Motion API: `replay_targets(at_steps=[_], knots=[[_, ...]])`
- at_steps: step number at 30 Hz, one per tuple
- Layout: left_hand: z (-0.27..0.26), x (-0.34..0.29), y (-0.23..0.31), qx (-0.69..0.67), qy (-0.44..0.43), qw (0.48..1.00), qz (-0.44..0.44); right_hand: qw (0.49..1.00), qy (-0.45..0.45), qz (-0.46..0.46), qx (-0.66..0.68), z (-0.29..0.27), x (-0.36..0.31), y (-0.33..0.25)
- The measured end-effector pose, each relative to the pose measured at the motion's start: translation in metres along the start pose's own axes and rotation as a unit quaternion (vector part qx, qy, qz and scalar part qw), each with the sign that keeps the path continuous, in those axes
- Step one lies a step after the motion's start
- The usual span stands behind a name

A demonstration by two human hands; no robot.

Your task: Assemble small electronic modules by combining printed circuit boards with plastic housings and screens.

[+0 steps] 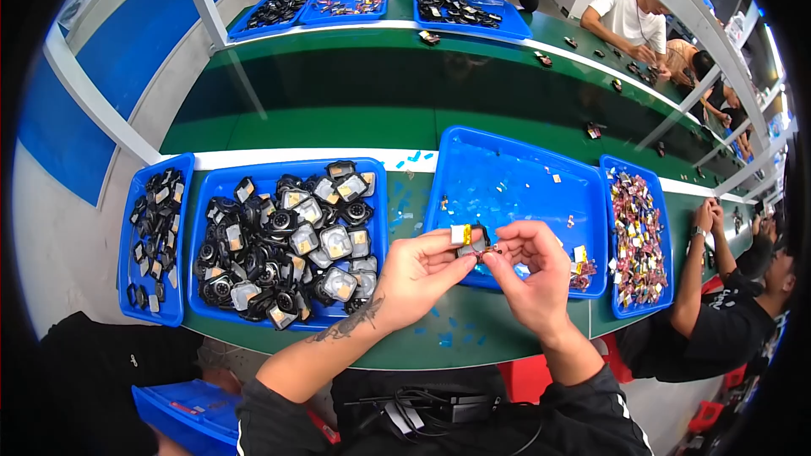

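Both my hands meet over the near edge of a shallow blue tray (515,169). Between the fingertips of my left hand (418,274) is a small black watch case (480,238), with a silver-and-yellow pouch battery (460,235) standing at its left side. My right hand (536,279) pinches the case's near right edge with thumb and forefinger, its other fingers curled loosely. Fine reddish wires show at the fingertips; the fingers cover the rest of the case. In the tray beneath lie blue film scraps and a few battery-and-wire pieces (581,268) at the near right corner.
Left of my hands, a blue tray (291,167) is heaped with black watch cases; a narrower tray (187,165) stands beyond it. At the right, another tray (638,241) holds batteries with wires. Across the green conveyor (338,89) people work; another person (718,295) sits at my right.
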State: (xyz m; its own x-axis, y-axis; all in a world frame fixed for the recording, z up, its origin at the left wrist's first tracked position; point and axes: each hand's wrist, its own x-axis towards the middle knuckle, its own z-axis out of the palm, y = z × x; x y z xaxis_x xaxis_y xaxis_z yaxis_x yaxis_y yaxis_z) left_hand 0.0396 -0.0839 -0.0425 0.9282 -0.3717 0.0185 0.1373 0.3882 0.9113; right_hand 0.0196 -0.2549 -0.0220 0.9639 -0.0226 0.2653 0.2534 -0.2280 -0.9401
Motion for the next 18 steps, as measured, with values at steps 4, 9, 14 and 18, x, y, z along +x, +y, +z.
replay_targets(at_steps=[4,9,14,18], knots=[[-0.001,-0.001,0.000,0.025,-0.002,0.999,0.022,0.999,0.030,-0.019,-0.032,0.002,-0.003,0.008],[0.006,-0.004,0.002,0.017,0.010,0.999,0.032,0.988,0.082,-0.098,-0.081,0.010,-0.006,0.019],[0.003,-0.001,-0.005,0.013,0.013,0.999,0.037,0.994,0.048,-0.050,-0.087,0.007,-0.004,0.014],[0.004,-0.005,-0.006,-0.008,0.030,0.998,0.058,0.988,0.051,-0.064,-0.132,0.014,0.003,0.007]])
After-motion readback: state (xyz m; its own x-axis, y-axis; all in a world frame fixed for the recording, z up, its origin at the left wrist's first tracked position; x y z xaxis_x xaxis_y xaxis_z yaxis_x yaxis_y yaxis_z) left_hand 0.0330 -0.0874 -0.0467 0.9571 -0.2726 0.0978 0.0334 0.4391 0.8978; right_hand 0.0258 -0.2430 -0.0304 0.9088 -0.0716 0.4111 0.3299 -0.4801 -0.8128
